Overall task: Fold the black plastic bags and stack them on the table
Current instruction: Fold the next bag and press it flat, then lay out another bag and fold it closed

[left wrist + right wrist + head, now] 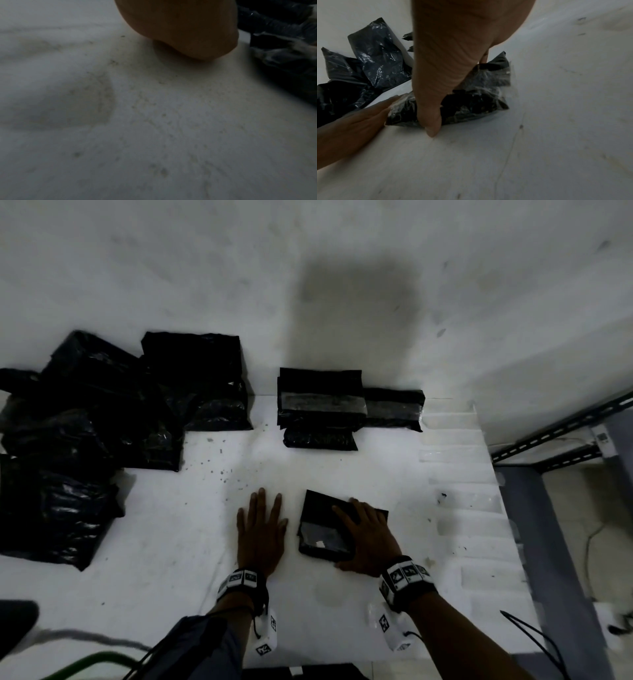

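Note:
A small folded black plastic bag (pixel 322 525) lies on the white table (pixel 164 542) in front of me. My right hand (pixel 364 530) holds it, fingers laid across its top and the thumb (pixel 431 115) hooked down its near edge (pixel 471 105). Just left of the bag, my left hand (pixel 262 529) rests flat on the table with straight fingers, holding nothing; the left wrist view shows only its palm (pixel 180 27). A stack of folded black bags (pixel 320 405) sits at the back centre. A loose heap of unfolded black bags (pixel 85 433) covers the left side.
The table's right edge (pixel 507 508) is lined with pale clear strips, and beyond it stands a grey metal shelf frame (pixel 548 440). A wall rises right behind the stack. Cables and a green hose (pixel 92 662) hang near my body.

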